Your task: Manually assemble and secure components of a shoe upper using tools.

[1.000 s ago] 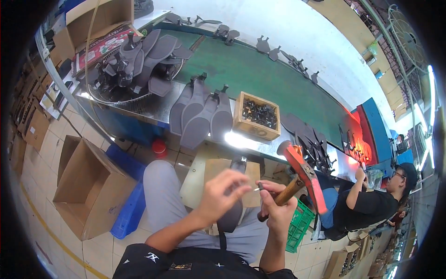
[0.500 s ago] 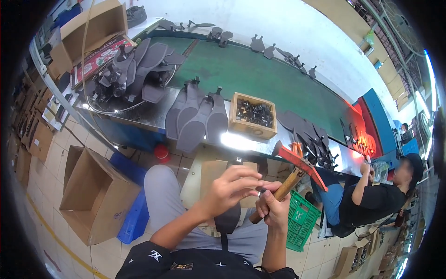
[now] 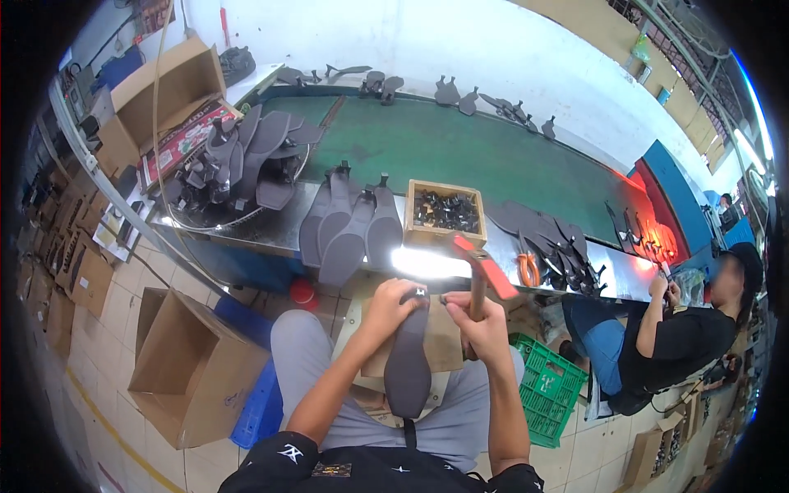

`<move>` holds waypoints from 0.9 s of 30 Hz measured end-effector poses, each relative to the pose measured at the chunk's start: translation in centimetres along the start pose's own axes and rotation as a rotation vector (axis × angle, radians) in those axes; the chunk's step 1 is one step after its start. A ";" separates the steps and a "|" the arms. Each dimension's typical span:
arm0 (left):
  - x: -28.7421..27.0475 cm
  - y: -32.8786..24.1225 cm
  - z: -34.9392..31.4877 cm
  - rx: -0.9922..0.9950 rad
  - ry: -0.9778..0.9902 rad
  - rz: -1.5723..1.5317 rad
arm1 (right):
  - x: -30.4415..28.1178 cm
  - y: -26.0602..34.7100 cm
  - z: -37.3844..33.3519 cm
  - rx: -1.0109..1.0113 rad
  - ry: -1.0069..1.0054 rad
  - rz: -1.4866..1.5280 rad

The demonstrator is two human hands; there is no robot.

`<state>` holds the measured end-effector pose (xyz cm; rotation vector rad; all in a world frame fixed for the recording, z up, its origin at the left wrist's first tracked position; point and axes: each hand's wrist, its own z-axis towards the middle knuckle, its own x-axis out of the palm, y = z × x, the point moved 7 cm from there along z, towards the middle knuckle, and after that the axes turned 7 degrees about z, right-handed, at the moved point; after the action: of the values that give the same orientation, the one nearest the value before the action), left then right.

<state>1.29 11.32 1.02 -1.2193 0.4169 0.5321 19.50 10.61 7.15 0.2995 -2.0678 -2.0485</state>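
A dark grey shoe sole (image 3: 408, 361) lies lengthwise over a tan board (image 3: 448, 341) between my knees, its wide end toward me. My left hand (image 3: 389, 309) is closed around its narrow far end. In my right hand (image 3: 481, 329) is a hammer (image 3: 491, 278) with a red head and wooden handle, held upright with the head above the fist. The thumb and forefinger of that hand also pinch a small dark piece (image 3: 445, 301), too small to name, just right of the sole's far end.
On the metal-edged bench stand a wooden box (image 3: 411, 230) of small dark parts, several soles (image 3: 343, 255), a heaped wire basket (image 3: 209, 220) and orange-handled pliers (image 3: 528, 269). A cardboard box (image 3: 193, 370) is at left, a green crate (image 3: 546, 386) at right. A co-worker (image 3: 674, 345) sits farther right.
My hands have moved apart. The left went from near the right hand's fingers to the sole's far end. The hammer has swung more upright, and the sole shows more fully.
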 end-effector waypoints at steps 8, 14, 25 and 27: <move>-0.8 -1.3 -3.3 0.104 -0.098 0.082 | 2.5 -0.6 0.8 -0.310 0.163 -0.268; -1.0 -1.8 -3.9 0.195 -0.103 0.167 | 2.9 0.5 -0.4 -0.557 0.194 -0.514; -1.5 -1.6 -3.4 -0.019 0.056 -0.210 | 3.1 3.0 -2.8 -0.329 0.120 -0.580; -1.3 -1.8 -3.5 -0.009 0.064 -0.335 | 2.1 3.6 -4.6 -0.250 0.056 -0.434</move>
<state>1.19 7.37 2.11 -1.2858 0.2560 0.2079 18.83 5.65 10.77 0.8089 -1.8036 -2.4751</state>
